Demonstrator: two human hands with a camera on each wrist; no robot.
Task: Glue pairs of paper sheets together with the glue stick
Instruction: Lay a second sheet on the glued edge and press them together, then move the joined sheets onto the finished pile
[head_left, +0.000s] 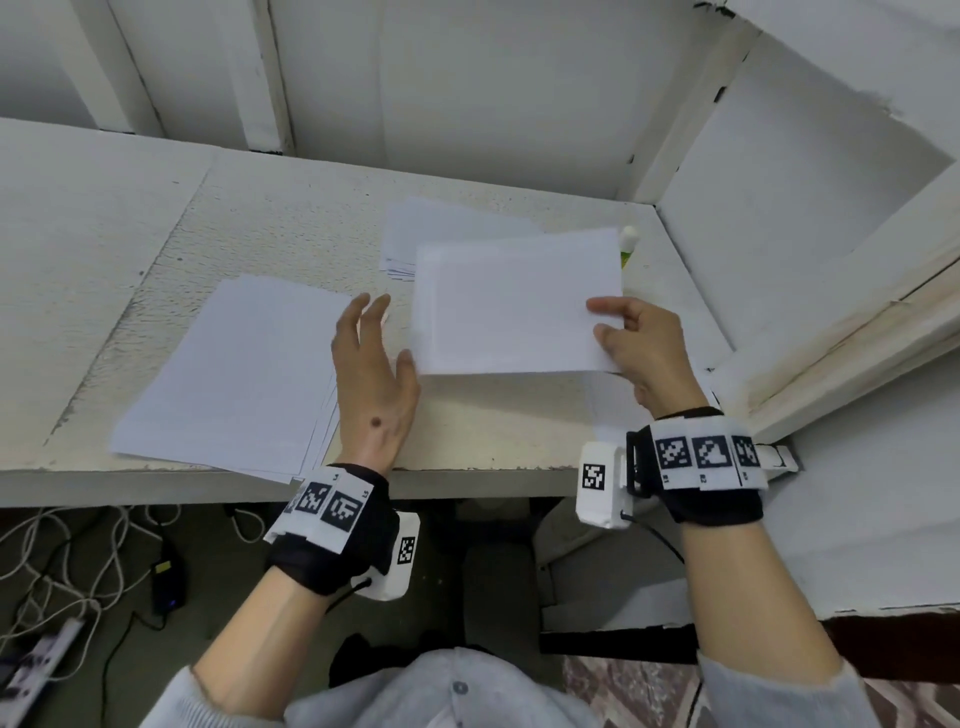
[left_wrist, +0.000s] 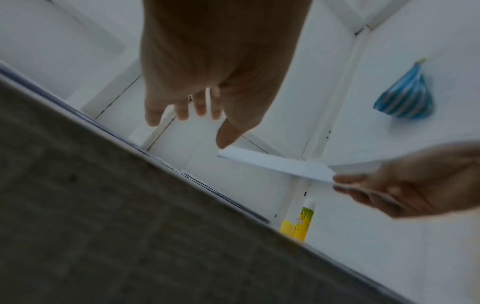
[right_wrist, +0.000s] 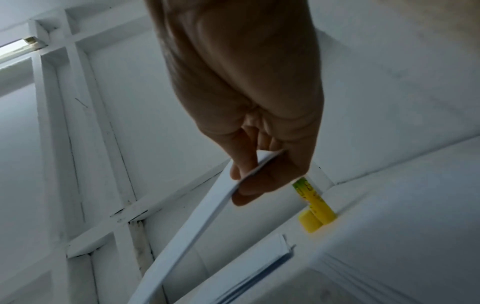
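Note:
My right hand (head_left: 618, 332) pinches the right edge of a white paper sheet (head_left: 519, 306) and holds it above the table; the right wrist view shows thumb and fingers clamped on the sheet's (right_wrist: 197, 222) edge. My left hand (head_left: 374, 353) hovers with straight, spread fingers at the sheet's left edge, its thumb near the lower left corner. The left hand (left_wrist: 207, 107) holds nothing. A stack of white sheets (head_left: 239, 369) lies at the left. A smaller pile (head_left: 410, 234) lies behind the held sheet. The yellow-green glue stick (head_left: 627, 248) lies at the back right, its loose yellow cap (left_wrist: 287, 227) beside it.
The white table (head_left: 104, 218) sits in a corner, with white panelled walls behind and to the right. Another paper (head_left: 613, 405) lies under my right wrist. A blue striped bag (left_wrist: 405, 100) hangs on the wall. Cables and a power strip (head_left: 36, 660) lie on the floor.

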